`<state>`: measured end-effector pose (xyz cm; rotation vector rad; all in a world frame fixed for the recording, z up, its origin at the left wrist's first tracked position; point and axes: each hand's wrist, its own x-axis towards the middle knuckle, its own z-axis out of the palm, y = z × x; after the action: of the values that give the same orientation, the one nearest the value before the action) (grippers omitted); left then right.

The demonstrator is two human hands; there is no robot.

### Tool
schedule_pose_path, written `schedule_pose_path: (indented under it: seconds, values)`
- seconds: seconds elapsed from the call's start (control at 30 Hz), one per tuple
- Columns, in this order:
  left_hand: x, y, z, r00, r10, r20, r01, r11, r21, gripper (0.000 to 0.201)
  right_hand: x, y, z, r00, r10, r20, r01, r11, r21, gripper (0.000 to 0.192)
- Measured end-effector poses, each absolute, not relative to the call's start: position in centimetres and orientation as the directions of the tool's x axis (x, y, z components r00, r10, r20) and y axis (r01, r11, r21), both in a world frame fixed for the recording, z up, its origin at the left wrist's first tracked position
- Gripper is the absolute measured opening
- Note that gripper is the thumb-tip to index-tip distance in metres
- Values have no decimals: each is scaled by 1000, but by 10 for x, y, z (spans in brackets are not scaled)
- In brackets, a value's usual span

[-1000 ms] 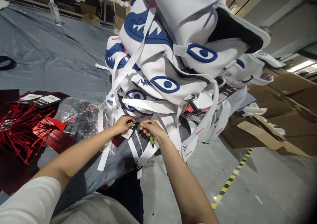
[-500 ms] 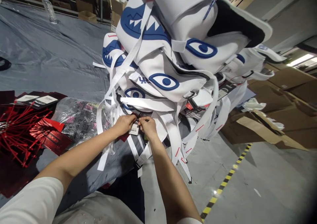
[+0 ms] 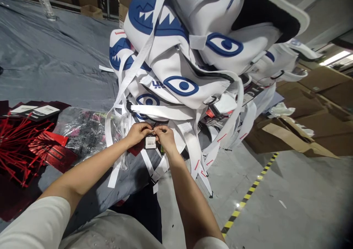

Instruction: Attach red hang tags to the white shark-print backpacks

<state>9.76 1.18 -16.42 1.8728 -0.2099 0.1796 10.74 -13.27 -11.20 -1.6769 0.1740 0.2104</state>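
Note:
A stack of white bags (image 3: 193,63) with printed blue eyes and toothed mouths rises in front of me, straps hanging down. At its near lower edge, my left hand (image 3: 138,133) and my right hand (image 3: 164,137) are closed in pinches, their fingertips almost touching. Between them a small hang tag (image 3: 150,142) with a white barcode label hangs from the pinched spot. Any cord at its top is too fine to make out. White straps (image 3: 147,162) dangle just below the hands.
Left on the grey-covered table (image 3: 55,69) lie red corded tags (image 3: 52,146) and a clear plastic bag (image 3: 82,131). A clear bottle (image 3: 45,3) stands at the back left. Cardboard boxes (image 3: 317,113) are on the right, beyond yellow-black floor tape (image 3: 249,195).
The hang tag's label now faces me more squarely and hangs free below the fingertips. Both hands stay pinched together at its top. My view has shifted slightly.

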Motion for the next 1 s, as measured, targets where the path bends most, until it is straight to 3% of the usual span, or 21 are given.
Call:
schedule_pose_path:
  seconds: [0.17, 0.43, 1.0]
  values:
    - [106, 14, -159, 981, -68, 181, -193, -269, 944, 15, 112, -129, -125, 977, -64, -202, -207, -91, -974, 20]
    - [104, 15, -164, 990, -90, 105, -130, -357, 925, 13, 114, -117, -138, 987, -145, -73, -91, -126, -988, 24]
    - [101, 9, -156, 996, -87, 23, -60, -453, 890, 15, 114, -115, -148, 981, -175, 84, 28, -301, -953, 20]
